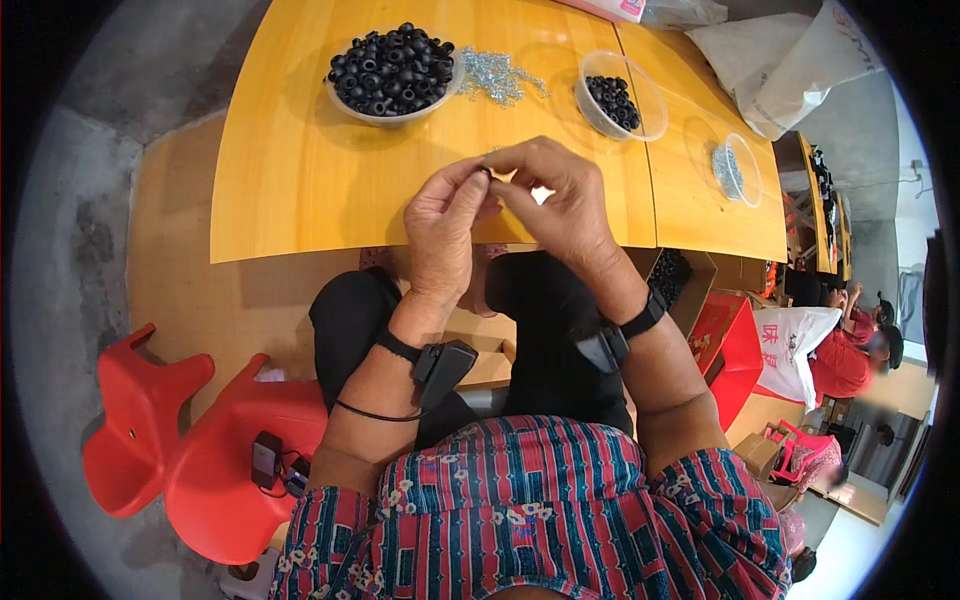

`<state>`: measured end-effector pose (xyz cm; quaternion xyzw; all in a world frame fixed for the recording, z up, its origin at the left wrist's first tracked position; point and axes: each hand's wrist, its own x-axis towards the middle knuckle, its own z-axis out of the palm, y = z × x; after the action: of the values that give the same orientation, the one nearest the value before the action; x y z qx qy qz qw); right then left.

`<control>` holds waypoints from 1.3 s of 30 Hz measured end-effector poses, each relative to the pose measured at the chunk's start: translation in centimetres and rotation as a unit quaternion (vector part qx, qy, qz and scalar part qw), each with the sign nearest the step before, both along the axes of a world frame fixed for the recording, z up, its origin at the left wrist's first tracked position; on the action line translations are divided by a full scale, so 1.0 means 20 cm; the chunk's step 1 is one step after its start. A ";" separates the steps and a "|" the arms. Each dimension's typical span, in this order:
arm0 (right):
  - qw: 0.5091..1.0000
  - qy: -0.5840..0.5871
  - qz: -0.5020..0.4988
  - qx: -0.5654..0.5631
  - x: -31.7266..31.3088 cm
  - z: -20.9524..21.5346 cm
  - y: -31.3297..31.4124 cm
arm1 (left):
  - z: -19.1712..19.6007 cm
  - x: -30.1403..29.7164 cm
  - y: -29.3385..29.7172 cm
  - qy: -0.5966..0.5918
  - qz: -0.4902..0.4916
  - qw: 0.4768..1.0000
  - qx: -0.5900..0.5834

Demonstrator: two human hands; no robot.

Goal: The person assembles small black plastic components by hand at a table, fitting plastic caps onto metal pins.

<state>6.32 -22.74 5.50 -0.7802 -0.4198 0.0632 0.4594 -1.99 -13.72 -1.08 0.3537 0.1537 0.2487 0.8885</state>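
Over the front edge of the yellow table [300, 190], my two hands meet. My left hand [443, 220] pinches a small black bead-like part [485, 171] between thumb and fingertips. Closed against the same part are the thumb and fingers of my right hand [562, 195]; whether it also grips a smaller piece is hidden. Beyond my left hand, a clear bowl [388, 121] is heaped with black bead-like parts [392, 68]. A loose pile of small silvery metal pieces [492, 77] lies beside it. Farther right, another clear tub [652, 110] contains fewer black parts [612, 98].
A clear cup [750, 180] with silvery pieces stands at the table's right. White bags [790, 70] lie at the far right corner. Red plastic chairs [235, 480] are at my left. Right of my legs are a box of black parts [672, 272] and a red box [728, 350]. People sit farther right.
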 end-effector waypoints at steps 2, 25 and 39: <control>0.998 -0.005 -0.058 -0.005 0.08 -0.07 0.00 | -0.01 0.00 0.00 0.011 0.021 1.000 -0.020; 0.963 -0.142 -0.173 -0.150 0.35 -0.19 0.02 | 0.03 -0.01 0.00 -0.026 0.028 0.997 -0.062; 0.966 -0.156 -0.140 -0.151 0.37 -0.20 0.03 | 0.04 -0.02 -0.01 -0.026 0.028 0.997 -0.062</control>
<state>13.74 -22.13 1.43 -0.8920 -0.3580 -0.0616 0.2691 -2.31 -13.87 -0.33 0.2866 0.1559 0.2728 0.9051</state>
